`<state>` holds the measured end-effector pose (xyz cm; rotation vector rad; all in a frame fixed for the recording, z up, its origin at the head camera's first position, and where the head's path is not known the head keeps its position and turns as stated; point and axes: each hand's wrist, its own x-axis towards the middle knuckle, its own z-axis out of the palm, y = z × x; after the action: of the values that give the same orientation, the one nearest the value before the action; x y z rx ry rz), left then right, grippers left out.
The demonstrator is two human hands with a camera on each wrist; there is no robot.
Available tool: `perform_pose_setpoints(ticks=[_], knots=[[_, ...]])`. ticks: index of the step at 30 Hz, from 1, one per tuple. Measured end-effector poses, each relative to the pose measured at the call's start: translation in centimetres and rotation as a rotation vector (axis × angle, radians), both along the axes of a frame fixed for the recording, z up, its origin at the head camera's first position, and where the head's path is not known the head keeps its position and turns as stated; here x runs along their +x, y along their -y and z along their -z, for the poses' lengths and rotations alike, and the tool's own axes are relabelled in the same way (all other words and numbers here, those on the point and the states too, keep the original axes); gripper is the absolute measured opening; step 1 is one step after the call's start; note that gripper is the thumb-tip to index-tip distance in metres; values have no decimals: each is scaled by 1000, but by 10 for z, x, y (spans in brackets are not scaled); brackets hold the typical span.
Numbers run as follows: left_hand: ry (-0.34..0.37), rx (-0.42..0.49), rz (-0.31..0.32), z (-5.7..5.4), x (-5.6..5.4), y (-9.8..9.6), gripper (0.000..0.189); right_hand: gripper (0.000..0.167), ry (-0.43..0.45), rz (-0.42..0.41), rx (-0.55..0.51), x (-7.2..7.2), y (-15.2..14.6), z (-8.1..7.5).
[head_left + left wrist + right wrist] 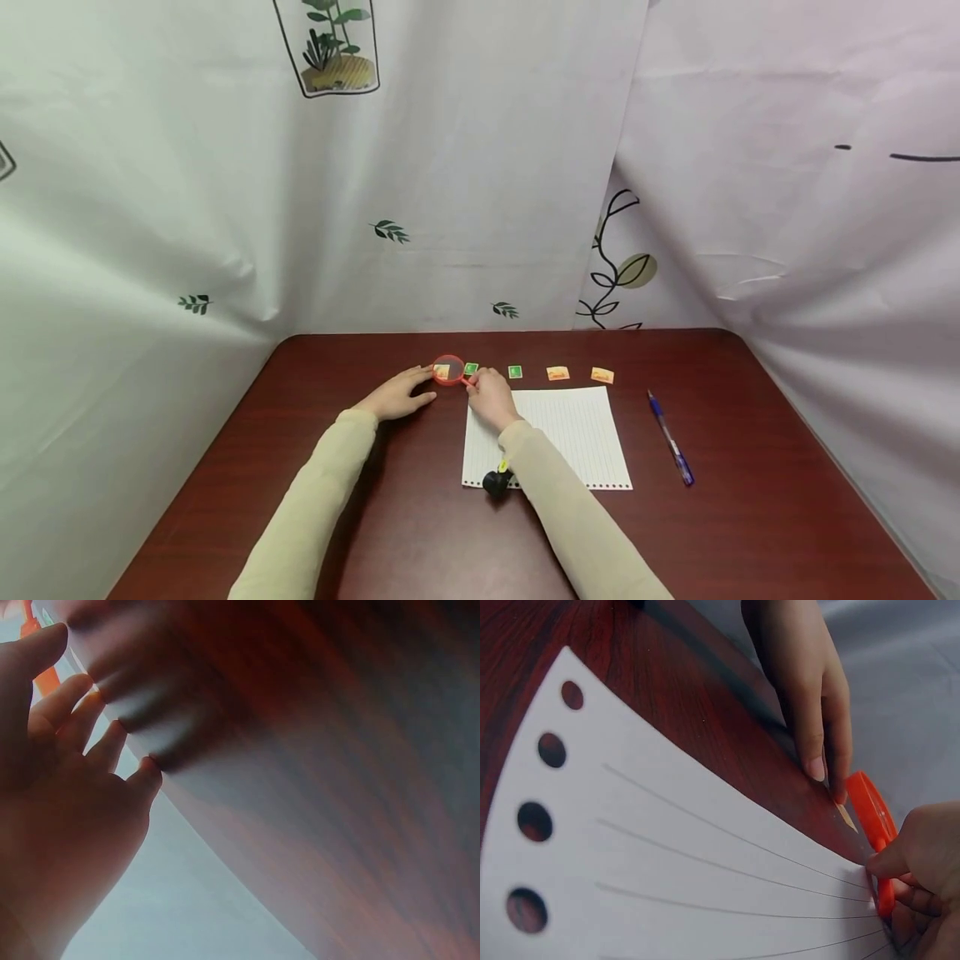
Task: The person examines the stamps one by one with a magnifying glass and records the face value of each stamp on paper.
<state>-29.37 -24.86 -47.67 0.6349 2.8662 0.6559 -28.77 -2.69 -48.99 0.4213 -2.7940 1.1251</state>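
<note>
Leaf-printed fabric (480,167) backs our worktop (420,533). Our right hand (492,400) grips, partly hiding, an orange-red magnifying glass (453,372); through it, just beside our outstretched left hand (397,397), we see an orange stamp (442,372), print illegible.

Long sleeves (311,492) — pale cream

Head view: bright; soft sheen on table (420,533), dark shadow beside left sleeve (313,497). Left wrist view: hazy, left hand (82,795) backlit, shadows streaking from fingertips, table grain blurred. Right wrist view: table dim, paper (667,832) bright.
</note>
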Motion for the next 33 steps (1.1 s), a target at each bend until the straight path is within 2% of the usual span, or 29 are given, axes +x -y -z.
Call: perform_pose_setpoints(ticks=[8, 14, 20, 23, 26, 33], knots=[[18, -1, 9, 5, -1, -2, 57, 6, 3, 9, 13, 3, -2, 1], [9, -8, 2, 2, -4, -2, 59, 8, -18, -18, -14, 1, -3, -4], [-19, 2, 29, 3, 1, -1, 56, 12, -30, -34, -56, 5, -9, -9], [2, -2, 24, 4, 5, -1, 57, 12, -25, -23, -80, 6, -16, -12], [18, -2, 18, 2, 9, -2, 58, 11, -38, -21, -105, 4, -26, -17], [-14, 6, 39, -3, 9, 0, 57, 12, -62, -5, -165, 0, -54, -41]])
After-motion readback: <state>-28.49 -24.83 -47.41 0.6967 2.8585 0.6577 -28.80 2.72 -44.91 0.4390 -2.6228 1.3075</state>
